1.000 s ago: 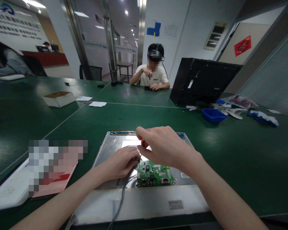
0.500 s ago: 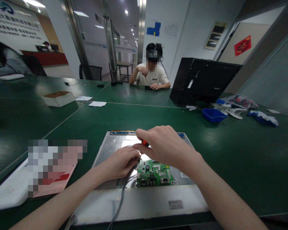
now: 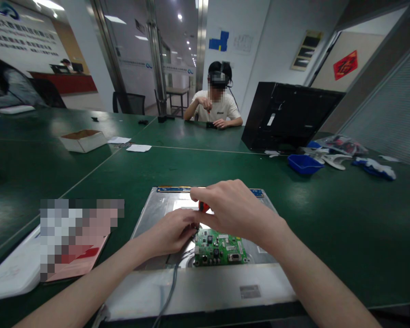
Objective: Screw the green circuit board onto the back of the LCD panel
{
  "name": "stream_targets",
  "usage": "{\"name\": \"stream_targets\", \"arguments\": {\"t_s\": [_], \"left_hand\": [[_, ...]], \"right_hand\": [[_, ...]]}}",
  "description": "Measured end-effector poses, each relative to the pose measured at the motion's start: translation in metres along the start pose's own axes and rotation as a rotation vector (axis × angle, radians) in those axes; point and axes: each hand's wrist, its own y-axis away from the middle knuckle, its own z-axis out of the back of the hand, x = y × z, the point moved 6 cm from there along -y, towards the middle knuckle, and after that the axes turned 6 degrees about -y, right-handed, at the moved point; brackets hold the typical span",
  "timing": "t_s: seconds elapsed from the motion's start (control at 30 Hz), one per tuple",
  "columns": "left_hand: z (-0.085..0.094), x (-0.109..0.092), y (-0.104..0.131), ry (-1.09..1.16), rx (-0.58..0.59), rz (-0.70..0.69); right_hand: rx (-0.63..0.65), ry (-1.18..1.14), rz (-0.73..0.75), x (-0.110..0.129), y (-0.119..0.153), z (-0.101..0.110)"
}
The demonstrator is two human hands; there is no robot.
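My right hand (image 3: 237, 207) is closed round the red and black handle of a screwdriver (image 3: 202, 207), held over the upper left corner of a green circuit board (image 3: 220, 249). The board lies on the metal back of a flat display panel (image 3: 150, 216). Close by the screwdriver's tip, my left hand (image 3: 177, 230) is pinched at that corner. What its fingertips hold is hidden. A grey cable (image 3: 172, 289) runs from beside the board down over the panel's front edge.
Left of the panel lie a white item (image 3: 15, 269) and a pinkish one, partly blurred. Farther off are an open box (image 3: 85, 141), a black monitor housing (image 3: 294, 116), a blue tray (image 3: 304, 165) and gloves (image 3: 374, 168). A co-worker (image 3: 222, 107) sits across the table (image 3: 198, 164).
My right hand and the screwdriver handle have shifted slightly left and down, with the fingers turned a little. My left hand stays in nearly the same place.
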Motion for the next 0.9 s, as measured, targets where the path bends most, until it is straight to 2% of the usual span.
{"name": "stream_targets", "arguments": {"t_s": [0.13,0.33,0.5,0.67,0.9], "left_hand": [[-0.0009,0.0011,0.0003,0.01,0.028,0.007],[-0.002,0.0024,0.001,0.029,0.006,-0.005],[0.0022,-0.0005,-0.0006,0.02,-0.044,-0.008],[0.0,-0.0005,-0.0008,0.01,0.027,0.005],[-0.002,0.0029,0.0005,0.02,0.008,0.0]], "right_hand": [[-0.012,0.026,0.0,-0.0001,0.0001,0.002],[0.006,-0.057,0.058,0.0046,0.0056,0.0029],[-0.02,-0.026,0.064,0.0046,0.0036,0.0016],[-0.054,0.05,0.031,0.0011,-0.0001,0.0014],[-0.018,-0.026,0.046,0.0052,0.0034,0.0023]]}}
